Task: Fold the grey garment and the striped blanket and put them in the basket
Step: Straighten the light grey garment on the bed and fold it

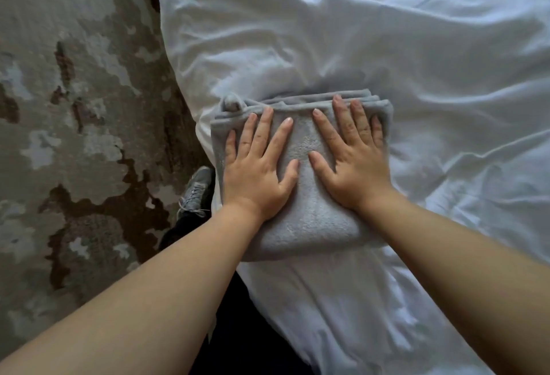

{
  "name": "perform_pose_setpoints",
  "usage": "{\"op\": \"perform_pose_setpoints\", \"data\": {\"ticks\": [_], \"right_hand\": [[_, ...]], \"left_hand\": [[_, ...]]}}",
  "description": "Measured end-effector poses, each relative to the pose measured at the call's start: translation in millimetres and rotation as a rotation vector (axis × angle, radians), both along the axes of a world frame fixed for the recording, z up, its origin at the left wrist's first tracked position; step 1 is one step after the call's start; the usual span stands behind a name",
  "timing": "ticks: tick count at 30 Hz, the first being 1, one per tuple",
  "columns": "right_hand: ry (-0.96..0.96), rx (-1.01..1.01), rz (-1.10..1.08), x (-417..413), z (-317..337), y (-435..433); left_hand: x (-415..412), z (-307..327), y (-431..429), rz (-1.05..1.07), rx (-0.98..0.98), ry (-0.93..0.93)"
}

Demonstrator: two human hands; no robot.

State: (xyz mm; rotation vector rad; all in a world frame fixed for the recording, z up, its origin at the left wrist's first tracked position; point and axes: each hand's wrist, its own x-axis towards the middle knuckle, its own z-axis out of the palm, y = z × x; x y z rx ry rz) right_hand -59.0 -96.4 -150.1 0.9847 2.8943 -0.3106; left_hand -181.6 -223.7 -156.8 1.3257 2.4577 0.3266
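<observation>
The grey garment (306, 220) lies folded into a thick, compact rectangle on the white bed sheet (387, 47), near the bed's left edge. Several folded layers show along its far edge. My left hand (259, 166) presses flat on its left half, fingers straight and spread. My right hand (354, 154) presses flat on its right half, its outer fingers reaching the garment's right edge. Neither the striped blanket nor the basket is in view.
The rumpled white sheet stretches far to the right and beyond the garment. Left of the bed lies a patchy grey and brown rug (74, 121). A grey laced shoe (198, 190) stands on it close to the bed edge.
</observation>
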Motion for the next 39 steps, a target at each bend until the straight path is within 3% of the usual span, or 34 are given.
{"op": "perform_pose_setpoints", "data": {"ticks": [11, 20, 27, 34, 39], "right_hand": [[0.164, 0.108, 0.017, -5.1, -67.7, 9.9], [0.233, 0.144, 0.040, -5.2, -86.1, 12.4], [0.170, 0.118, 0.014, -6.6, -59.9, 9.5], [-0.029, -0.111, -0.027, -11.8, 6.6, 5.4], [0.117, -0.127, -0.124, 5.9, 48.7, -14.0]], "left_hand": [[-2.1, -69.6, 8.3, 0.039, 0.295, 0.104], [-2.1, -91.3, 10.0, 0.041, 0.360, 0.146], [-3.6, -60.1, 6.9, 0.044, 0.248, 0.099], [-13.4, 9.0, -5.7, 0.020, 0.082, -0.118], [6.0, 42.5, -26.0, 0.342, -0.047, -0.139]]}}
